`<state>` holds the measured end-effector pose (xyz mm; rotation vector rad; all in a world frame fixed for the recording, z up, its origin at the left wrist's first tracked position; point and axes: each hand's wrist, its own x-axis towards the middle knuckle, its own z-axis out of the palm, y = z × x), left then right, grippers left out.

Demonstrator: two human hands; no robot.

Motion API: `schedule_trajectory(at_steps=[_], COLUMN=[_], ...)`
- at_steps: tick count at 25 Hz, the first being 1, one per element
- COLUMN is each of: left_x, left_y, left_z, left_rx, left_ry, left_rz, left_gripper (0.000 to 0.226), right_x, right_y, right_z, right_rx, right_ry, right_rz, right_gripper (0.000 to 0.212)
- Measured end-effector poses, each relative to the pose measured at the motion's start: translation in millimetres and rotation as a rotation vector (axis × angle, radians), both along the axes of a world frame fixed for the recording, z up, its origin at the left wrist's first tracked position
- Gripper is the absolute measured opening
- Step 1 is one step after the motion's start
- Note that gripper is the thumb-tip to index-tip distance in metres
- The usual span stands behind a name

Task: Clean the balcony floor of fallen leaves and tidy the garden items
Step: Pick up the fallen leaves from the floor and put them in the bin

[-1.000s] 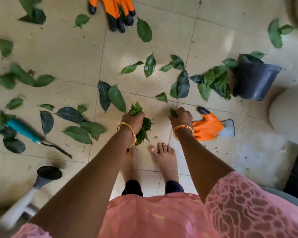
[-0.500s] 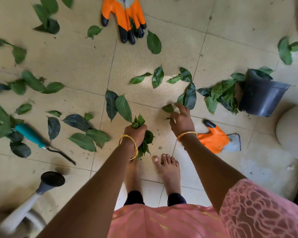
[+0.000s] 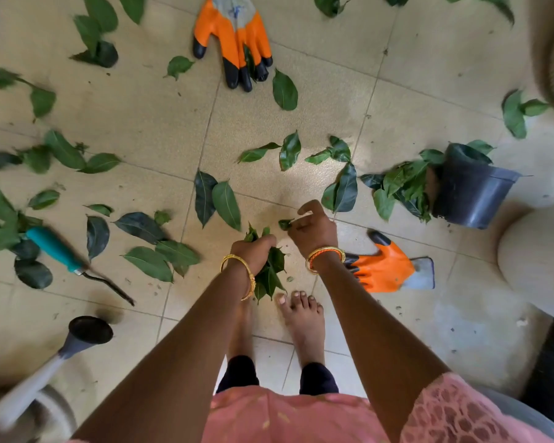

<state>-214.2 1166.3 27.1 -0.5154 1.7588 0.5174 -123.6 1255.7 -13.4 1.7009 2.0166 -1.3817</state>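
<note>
Green fallen leaves lie scattered over the beige tiled floor (image 3: 147, 116). My left hand (image 3: 253, 251) grips a bunch of leaves (image 3: 271, 276) just above my feet. My right hand (image 3: 314, 228) pinches a small leaf (image 3: 284, 224) right beside the bunch. Two large leaves (image 3: 218, 203) lie just ahead of my hands. A black plastic pot (image 3: 474, 190) lies tipped on its side at the right, with leaves (image 3: 400, 187) spilling from its mouth.
One orange glove (image 3: 234, 36) lies at the top centre, another orange glove (image 3: 387, 266) right of my right wrist. A teal-handled hand tool (image 3: 64, 251) lies at the left. A watering can spout (image 3: 77, 337) is at bottom left. Pale round planters (image 3: 538, 251) stand at right.
My right hand lifted a small leaf off the floor and brought it back toward the bunch in my left hand. The view shifted forward slightly.
</note>
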Motion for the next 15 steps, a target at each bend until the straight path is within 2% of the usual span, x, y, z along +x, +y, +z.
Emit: schedule_trajectory(at_steps=[3,6,9,11,12,14,15], left_x=[3.0,7.8,11.5,8.1,4.4,-4.8,-9.1], left_y=[2.6,8.1,15.6,18.6,20.3,23.7,27.1], left_z=[28.1,63.7,91.3,102.9,107.2,110.9,111.3], left_rx=[0.014,0.069,0.100,0.109,0.115,0.121,0.129], left_ry=[0.026,0.045,0.074,0.052,0.038,0.026,0.021], left_rz=[0.125,0.196,0.073,-0.015,-0.041,-0.091,-0.140], left_gripper=[0.057,0.069,0.050,0.040,0.036,0.024,0.017], right_x=[4.2,5.4,1.3,-2.6,-4.2,-10.4,-12.5], right_y=[-12.9,-26.6,-39.3,-31.8,-24.6,-8.2,-1.9], right_z=[49.4,95.7,132.6,148.6,155.0,161.7,163.8], right_rx=[-0.298,-0.335,-0.267,-0.310,-0.385,-0.514,-0.512], right_ry=[0.100,0.064,-0.087,-0.124,-0.113,-0.105,-0.115], right_rz=[-0.207,-0.214,-0.221,-0.217,-0.196,0.057,0.153], right_gripper=[0.026,0.033,0.029,0.030,0.029,0.024,0.019])
